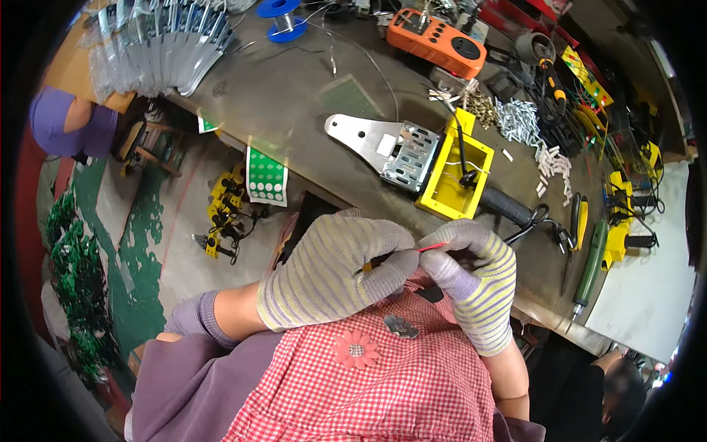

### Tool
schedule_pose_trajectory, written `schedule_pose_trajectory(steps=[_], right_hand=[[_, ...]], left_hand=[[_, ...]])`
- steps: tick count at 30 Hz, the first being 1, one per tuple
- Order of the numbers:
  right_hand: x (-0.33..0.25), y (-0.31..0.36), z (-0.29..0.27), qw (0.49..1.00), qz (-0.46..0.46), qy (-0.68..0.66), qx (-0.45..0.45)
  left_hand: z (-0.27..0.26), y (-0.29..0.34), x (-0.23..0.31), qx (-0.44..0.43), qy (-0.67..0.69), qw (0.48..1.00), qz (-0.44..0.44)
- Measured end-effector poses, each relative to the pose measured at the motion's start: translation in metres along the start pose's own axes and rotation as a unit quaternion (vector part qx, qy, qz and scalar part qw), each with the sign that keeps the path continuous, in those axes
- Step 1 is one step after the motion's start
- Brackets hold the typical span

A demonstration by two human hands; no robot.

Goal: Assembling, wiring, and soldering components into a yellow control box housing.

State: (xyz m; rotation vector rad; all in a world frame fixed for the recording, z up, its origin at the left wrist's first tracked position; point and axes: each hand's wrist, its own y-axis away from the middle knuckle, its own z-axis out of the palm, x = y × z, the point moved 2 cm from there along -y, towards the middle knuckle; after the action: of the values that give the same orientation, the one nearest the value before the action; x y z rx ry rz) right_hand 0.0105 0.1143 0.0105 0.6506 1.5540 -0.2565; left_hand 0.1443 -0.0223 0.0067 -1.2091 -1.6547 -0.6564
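Both my hands wear grey gloves with yellowish stripes and meet in front of my chest. My left hand [335, 269] is closed, its fingertips pinched at one end of a thin red wire [433, 247]. The wire runs between the thumb and forefinger of my right hand [479, 276], also closed in a pinch. My fingers hide the wire's ends. Just beyond them on the bench lies an open yellow housing [434, 202], with a slotted metal plate [411, 156] on its left and a black handle [508, 205] on its right.
An orange multimeter [436, 43] and a blue solder spool [280, 9] lie at the back. Screws [518, 120] and white sleeves [549, 166] are heaped rightward. A green screwdriver [591, 265] and scissors [573, 236] lie right. Bagged parts [158, 44] stand far left; a green sticker sheet [266, 177] overhangs the edge.
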Motion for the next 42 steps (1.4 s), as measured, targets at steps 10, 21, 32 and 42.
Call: schedule_pose_trajectory(steps=[10,21,32,42], right_hand=[[0.002,-0.004,0.005,0.996,-0.068,-0.021,0.046],[0.007,-0.004,-0.004,0.992,-0.112,0.042,0.038],[0.010,-0.004,-0.001,0.994,-0.076,0.047,0.059],[0.009,-0.004,-0.012,0.989,-0.096,0.062,0.091]], left_hand=[[0.000,0.006,-0.014,0.076,0.064,0.992,-0.081],[0.002,0.001,-0.024,0.094,0.134,0.980,-0.113],[-0.007,-0.016,-0.013,-0.070,0.125,0.986,-0.088],[-0.005,-0.022,-0.015,-0.041,0.094,0.993,-0.062]])
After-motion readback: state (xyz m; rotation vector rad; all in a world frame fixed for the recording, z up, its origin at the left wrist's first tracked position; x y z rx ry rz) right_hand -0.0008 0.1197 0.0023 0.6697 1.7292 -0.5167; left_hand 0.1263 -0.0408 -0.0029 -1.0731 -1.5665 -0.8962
